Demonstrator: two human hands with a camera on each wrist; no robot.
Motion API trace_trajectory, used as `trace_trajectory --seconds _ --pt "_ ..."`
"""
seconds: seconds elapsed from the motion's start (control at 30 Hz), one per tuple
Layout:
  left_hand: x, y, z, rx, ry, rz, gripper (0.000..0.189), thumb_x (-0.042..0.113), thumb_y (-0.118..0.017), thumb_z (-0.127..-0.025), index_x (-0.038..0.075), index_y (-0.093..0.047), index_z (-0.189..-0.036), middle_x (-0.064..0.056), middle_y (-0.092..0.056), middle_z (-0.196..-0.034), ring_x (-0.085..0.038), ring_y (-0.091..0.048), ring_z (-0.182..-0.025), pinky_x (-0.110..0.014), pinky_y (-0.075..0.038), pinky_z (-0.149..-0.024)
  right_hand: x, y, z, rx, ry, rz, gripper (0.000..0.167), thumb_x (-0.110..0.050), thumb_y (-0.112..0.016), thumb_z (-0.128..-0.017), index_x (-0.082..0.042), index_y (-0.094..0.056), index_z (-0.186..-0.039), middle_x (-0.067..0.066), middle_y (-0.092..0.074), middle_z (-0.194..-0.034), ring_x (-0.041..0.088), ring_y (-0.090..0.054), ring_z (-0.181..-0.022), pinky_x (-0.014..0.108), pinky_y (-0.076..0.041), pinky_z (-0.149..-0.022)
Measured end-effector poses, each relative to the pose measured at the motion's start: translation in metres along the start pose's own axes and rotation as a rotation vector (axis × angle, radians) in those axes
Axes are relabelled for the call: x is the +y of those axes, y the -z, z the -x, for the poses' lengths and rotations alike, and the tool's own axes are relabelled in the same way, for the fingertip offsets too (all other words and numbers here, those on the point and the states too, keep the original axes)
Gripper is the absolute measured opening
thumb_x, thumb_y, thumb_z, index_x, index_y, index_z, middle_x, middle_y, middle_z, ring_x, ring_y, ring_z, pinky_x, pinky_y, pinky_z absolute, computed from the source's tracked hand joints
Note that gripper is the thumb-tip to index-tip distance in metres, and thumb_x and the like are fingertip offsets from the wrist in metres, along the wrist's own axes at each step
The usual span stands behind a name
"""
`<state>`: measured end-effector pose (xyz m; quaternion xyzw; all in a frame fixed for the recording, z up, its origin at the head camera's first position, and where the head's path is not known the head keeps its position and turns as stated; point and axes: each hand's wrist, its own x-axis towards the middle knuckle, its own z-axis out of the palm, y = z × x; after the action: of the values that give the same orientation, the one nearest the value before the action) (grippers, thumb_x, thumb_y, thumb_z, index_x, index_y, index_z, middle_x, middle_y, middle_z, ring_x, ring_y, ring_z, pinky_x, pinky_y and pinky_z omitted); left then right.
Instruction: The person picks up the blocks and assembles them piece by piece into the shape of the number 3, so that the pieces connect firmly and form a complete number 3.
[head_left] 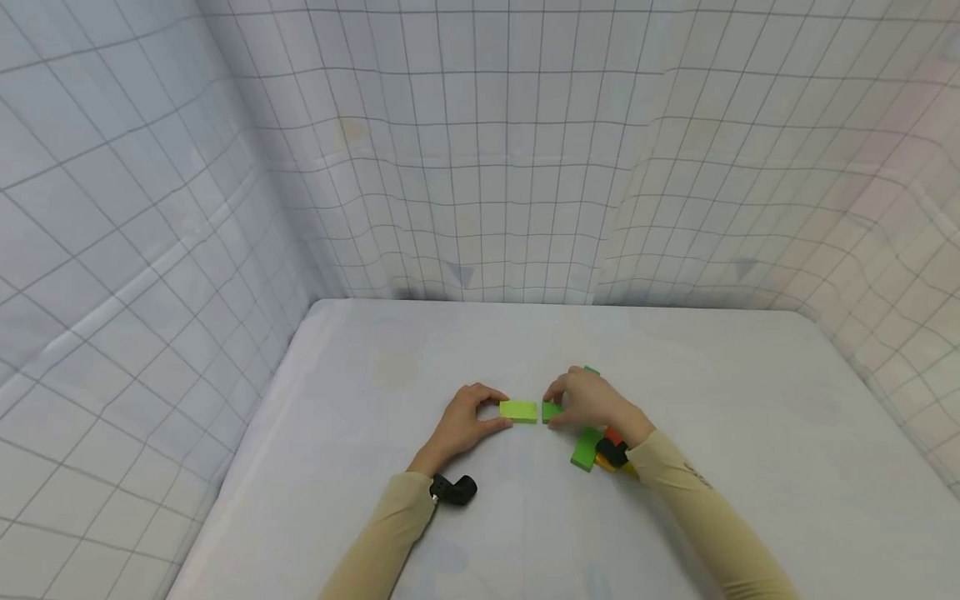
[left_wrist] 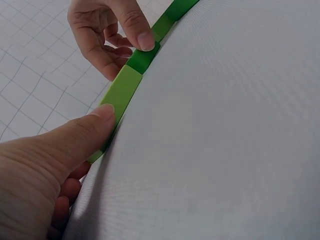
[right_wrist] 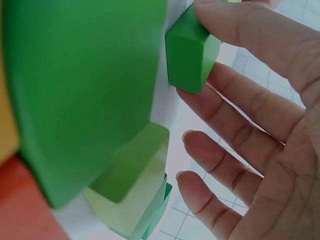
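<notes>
On the white table a light green block [head_left: 518, 411] lies flat, its left end pinched between the thumb and fingers of my left hand [head_left: 465, 421]. My right hand [head_left: 592, 400] pinches a darker green block [head_left: 551, 411] just right of it. In the head view a narrow gap parts the two blocks; the left wrist view shows their ends close together. The right wrist view has the dark green block [right_wrist: 187, 55] between thumb and fingers, with the other fingers spread loosely. Part of this block is hidden by the right hand in the head view.
Beneath the right wrist lie another green block [head_left: 587, 450], a red block [head_left: 613, 435] and yellow pieces, close to a black wrist-camera part [head_left: 612, 452]. A green block [head_left: 592, 370] shows behind the right hand. White gridded cloth [head_left: 480, 167] surrounds the table.
</notes>
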<state>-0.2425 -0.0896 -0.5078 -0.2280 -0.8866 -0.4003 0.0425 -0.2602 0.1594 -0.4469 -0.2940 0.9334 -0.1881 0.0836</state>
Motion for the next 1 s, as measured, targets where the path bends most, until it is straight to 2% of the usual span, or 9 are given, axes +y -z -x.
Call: trace_trajectory --seconds 0.23,0.77,1.0 --pt "-0.0009 0.0006 0.0009 0.007 -0.005 -0.004 0.035 0.029 -0.080 -0.077 0.015 -0.069 -0.107 0.007 -0.061 -0.098 -0.012 -0.050 -0.090 -0.033 -0.040 -0.080 -0.0036 0.0011 -0.0021 -0.018 0.019 0.004 0.034 -0.029 -0.082 -0.074 -0.015 -0.073 -0.103 -0.008 -0.062 -0.085 0.012 -0.045 -0.080 0.028 -0.040 -0.066" --pt "-0.0023 -0.0010 0.0010 0.005 -0.003 -0.004 0.035 0.030 -0.080 -0.077 0.016 -0.069 -0.107 0.008 -0.061 -0.098 -0.012 -0.050 -0.092 -0.033 -0.040 -0.083 -0.0059 0.0002 -0.0069 -0.044 0.056 0.009 0.032 -0.028 -0.081 -0.075 -0.014 -0.073 -0.103 -0.007 -0.061 -0.086 0.014 -0.049 -0.085 0.031 -0.041 -0.074" --pt "-0.0031 -0.0011 0.0019 0.007 -0.009 -0.004 0.035 0.031 -0.080 -0.078 0.016 -0.069 -0.108 0.007 -0.061 -0.098 -0.012 -0.050 -0.092 -0.033 -0.040 -0.082 -0.0064 -0.0011 -0.0075 -0.052 0.037 0.004 0.032 -0.028 -0.082 -0.075 -0.015 -0.072 -0.103 -0.008 -0.059 -0.087 0.014 -0.050 -0.085 0.033 -0.042 -0.075"
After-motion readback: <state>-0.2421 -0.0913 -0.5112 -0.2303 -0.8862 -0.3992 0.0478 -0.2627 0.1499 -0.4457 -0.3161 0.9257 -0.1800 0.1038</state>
